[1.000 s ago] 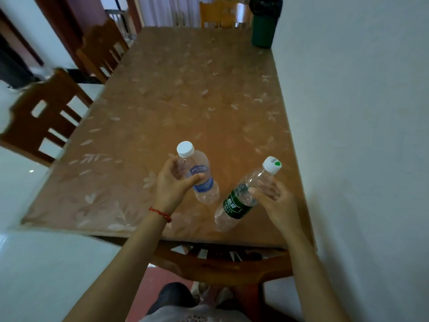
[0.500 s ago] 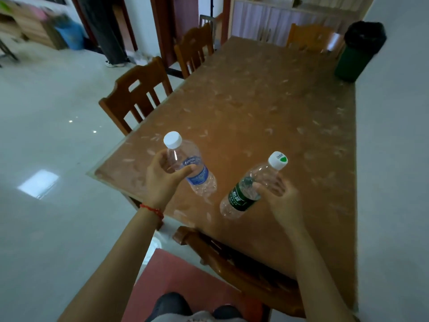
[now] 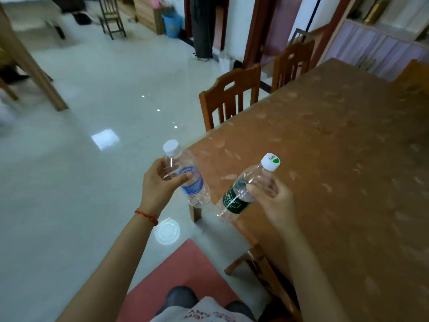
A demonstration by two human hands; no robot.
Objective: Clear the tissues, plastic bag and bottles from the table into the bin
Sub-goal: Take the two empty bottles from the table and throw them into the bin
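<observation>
My left hand grips a clear bottle with a blue label and a white cap, held in the air just off the table's near-left corner. My right hand holds a second clear bottle with a green label, its white cap pointing up and to the right, over the table's edge. The brown patterned table stretches away on the right. The green bin is out of this view.
Two wooden chairs stand along the table's left side, and another chair sits at its near end. A pale tiled floor opens to the left. A red mat lies under me. A person's legs stand by a far doorway, near a blue bucket.
My head has swung left: the table slid to the right of the view, the green bin left the frame, and the open floor appeared. Both hands kept hold of their bottles.
</observation>
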